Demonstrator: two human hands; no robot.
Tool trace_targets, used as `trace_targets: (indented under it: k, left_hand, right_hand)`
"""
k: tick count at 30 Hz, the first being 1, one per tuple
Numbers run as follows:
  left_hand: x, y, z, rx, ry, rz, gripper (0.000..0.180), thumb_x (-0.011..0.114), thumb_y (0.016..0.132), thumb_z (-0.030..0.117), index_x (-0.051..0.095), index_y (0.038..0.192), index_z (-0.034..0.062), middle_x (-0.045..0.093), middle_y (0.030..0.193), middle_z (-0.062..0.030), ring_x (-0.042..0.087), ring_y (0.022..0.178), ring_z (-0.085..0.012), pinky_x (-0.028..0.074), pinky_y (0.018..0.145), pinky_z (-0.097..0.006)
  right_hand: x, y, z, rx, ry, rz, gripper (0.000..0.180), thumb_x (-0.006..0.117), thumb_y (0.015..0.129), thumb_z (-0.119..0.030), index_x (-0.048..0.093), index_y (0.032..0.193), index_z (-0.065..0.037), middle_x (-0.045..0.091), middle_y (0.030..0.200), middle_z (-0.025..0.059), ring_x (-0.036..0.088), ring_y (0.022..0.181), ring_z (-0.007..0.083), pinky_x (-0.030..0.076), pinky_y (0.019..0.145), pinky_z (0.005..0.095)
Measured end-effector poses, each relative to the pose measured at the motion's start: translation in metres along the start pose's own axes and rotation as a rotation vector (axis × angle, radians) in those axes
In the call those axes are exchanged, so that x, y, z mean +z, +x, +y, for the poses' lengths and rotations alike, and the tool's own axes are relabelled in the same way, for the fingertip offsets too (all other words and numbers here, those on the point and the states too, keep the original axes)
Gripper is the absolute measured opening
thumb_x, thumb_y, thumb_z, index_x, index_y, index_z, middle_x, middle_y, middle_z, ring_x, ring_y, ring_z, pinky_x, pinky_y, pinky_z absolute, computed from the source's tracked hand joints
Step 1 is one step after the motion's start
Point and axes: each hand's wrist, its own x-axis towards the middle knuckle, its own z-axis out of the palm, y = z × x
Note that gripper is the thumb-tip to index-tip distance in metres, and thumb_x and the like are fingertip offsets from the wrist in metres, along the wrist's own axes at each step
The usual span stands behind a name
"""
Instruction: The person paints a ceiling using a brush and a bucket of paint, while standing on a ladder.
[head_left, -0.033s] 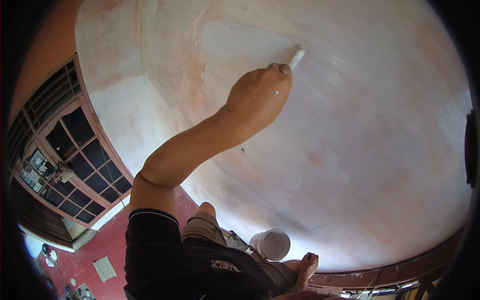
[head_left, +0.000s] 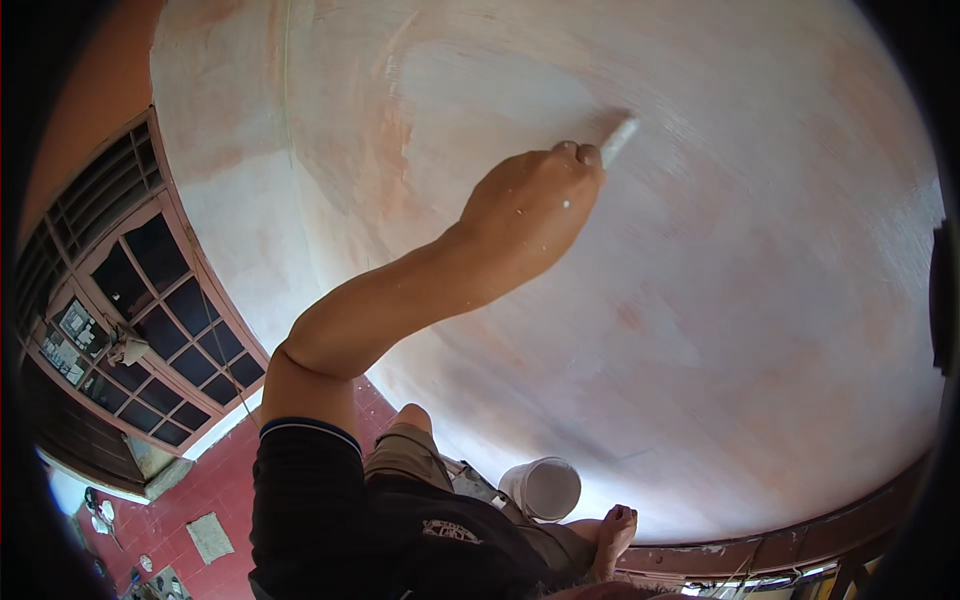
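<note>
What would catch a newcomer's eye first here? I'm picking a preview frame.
The raised hand at centre, closed around a white brush pressed to the pale, patchy wall. Below it, a white bucket by the person's bare foot, and a dark-paned window at left.

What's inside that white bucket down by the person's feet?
The white bucket faces the camera with its mouth, which shows only an even pale fill, likely paint or plaster. Its bottom and anything sunk in it stay hidden. A bare foot sits just beside it.
</note>
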Motion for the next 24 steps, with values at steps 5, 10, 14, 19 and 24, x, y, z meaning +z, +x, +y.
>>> trace_targets:
  k: [5, 10, 14, 19, 24]
  left_hand:
    - [-0.008, -0.006, 0.03, 0.12, -0.424, -0.149, 0.023, 0.063, 0.102, 0.023, 0.066, 0.107, 0.0004, 0.071, 0.097, -0.0175, 0.068, 0.089, -0.0366, 0.053, 0.077, -0.046]
    - [0.004, -0.006, -0.002, 0.07, -0.367, -0.068, 0.028, 0.066, 0.1, 0.025, 0.068, 0.112, -0.0006, 0.072, 0.105, -0.0195, 0.068, 0.093, -0.0386, 0.054, 0.079, -0.044]
    - [0.01, 0.003, -0.09, -0.133, -0.369, -0.103, 0.029, 0.069, 0.1, 0.029, 0.071, 0.113, 0.0032, 0.069, 0.081, -0.0106, 0.063, 0.067, -0.0201, 0.051, 0.064, -0.033]
    - [0.002, -0.012, -0.213, -0.434, -0.332, -0.05, 0.031, 0.068, 0.101, 0.033, 0.073, 0.113, 0.0058, 0.062, 0.072, -0.0044, 0.056, 0.059, -0.0132, 0.048, 0.057, -0.031]
    - [-0.023, -0.013, -0.292, -0.281, 0.238, 0.169, 0.029, 0.062, 0.102, 0.026, 0.068, 0.106, -0.0022, 0.071, 0.09, -0.0264, 0.069, 0.086, -0.0435, 0.054, 0.075, -0.049]
  right_hand:
    - [0.0, -0.003, 0.002, 0.002, 0.012, 0.014, 0.011, 0.063, 0.088, -0.011, 0.069, 0.084, -0.002, 0.065, 0.09, 0.0194, 0.064, 0.081, 0.0406, 0.05, 0.074, 0.0516]
    - [0.001, -0.004, 0.007, -0.004, 0.001, 0.017, 0.012, 0.063, 0.088, -0.012, 0.069, 0.084, -0.002, 0.066, 0.09, 0.0179, 0.064, 0.082, 0.0388, 0.051, 0.075, 0.0503]
    - [-0.01, -0.004, -0.007, 0.011, 0.009, 0.004, 0.015, 0.064, 0.089, -0.011, 0.07, 0.086, 0.002, 0.066, 0.089, 0.0199, 0.064, 0.083, 0.0404, 0.052, 0.077, 0.0497]
    - [-0.009, -0.001, -0.008, -0.001, 0.0, 0.007, 0.014, 0.063, 0.09, -0.013, 0.07, 0.085, -0.002, 0.066, 0.09, 0.0168, 0.064, 0.083, 0.0375, 0.051, 0.077, 0.0489]
    - [-0.012, -0.001, -0.011, -0.035, 0.029, 0.02, 0.017, 0.061, 0.091, -0.012, 0.069, 0.084, 0.002, 0.065, 0.089, 0.0208, 0.063, 0.081, 0.0412, 0.051, 0.076, 0.0505]
